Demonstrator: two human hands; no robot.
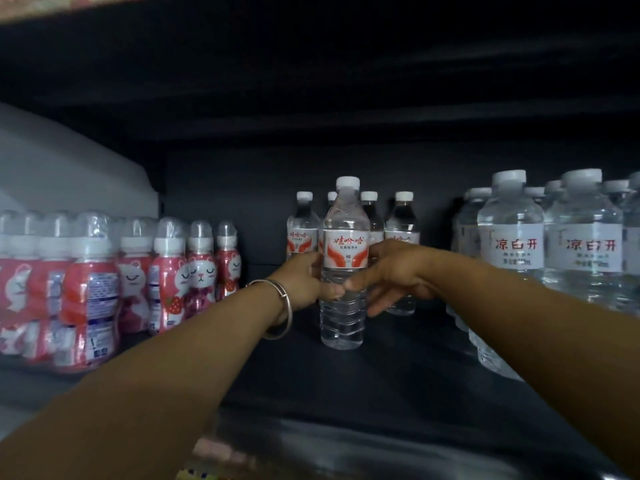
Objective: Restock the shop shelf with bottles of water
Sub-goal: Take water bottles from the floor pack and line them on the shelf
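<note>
Head view: both hands are closing around a clear plastic water bottle with a white cap and red-and-white label (343, 268), standing upright on the dark shop shelf (398, 368) at centre frame.
Full of water, it is likely weighing a fair bit, with thin ribbed walls that give under squeeze and a slick label; the waist just under the label looks the surest hold. Left hand (304, 280), silver bangle (281, 308) on its wrist, is gripping the bottle's left side; right hand (391, 271) is curling round its right, arms reaching forward.
</note>
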